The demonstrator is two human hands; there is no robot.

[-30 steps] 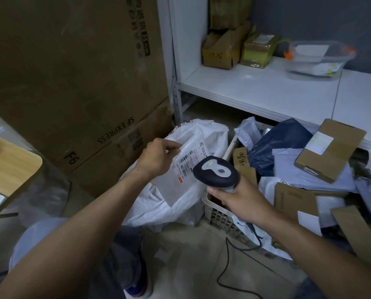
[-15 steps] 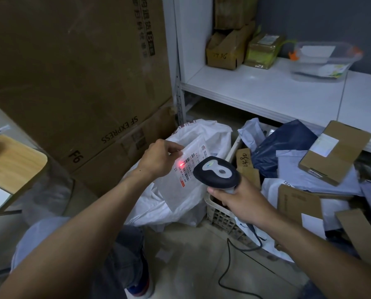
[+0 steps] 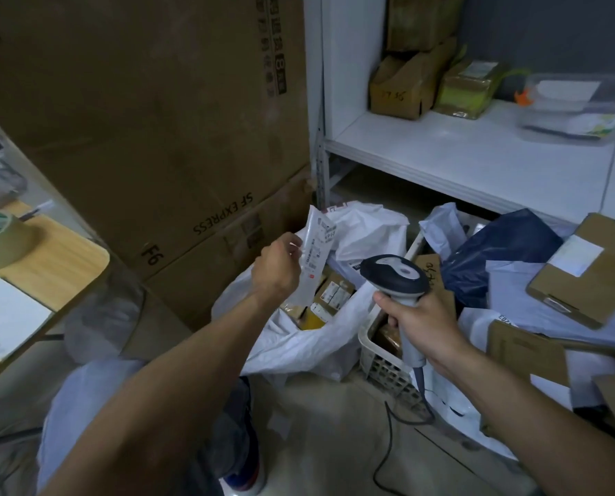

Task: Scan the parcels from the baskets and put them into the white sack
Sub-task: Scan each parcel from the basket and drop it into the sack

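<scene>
Left hand (image 3: 279,268) pinches a white parcel (image 3: 315,259) by its edge. The parcel is upright with its label facing right, just right of the fingers and above the open sack (image 3: 291,349). The sack's mouth sits below that hand, with boxes (image 3: 331,295) inside. Right hand (image 3: 424,323) is curled round the scanner (image 3: 395,275) handle, the head above the knuckles, apart from the parcel. Basket (image 3: 381,368) is right under this hand, touching the sack; a parcel heap (image 3: 506,288) lies to its right.

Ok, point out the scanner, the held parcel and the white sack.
scanner (image 3: 393,275): head view, on its head.
parcel (image 3: 315,257): head view, on its label.
white sack (image 3: 291,347): head view, on its front wall.
</scene>
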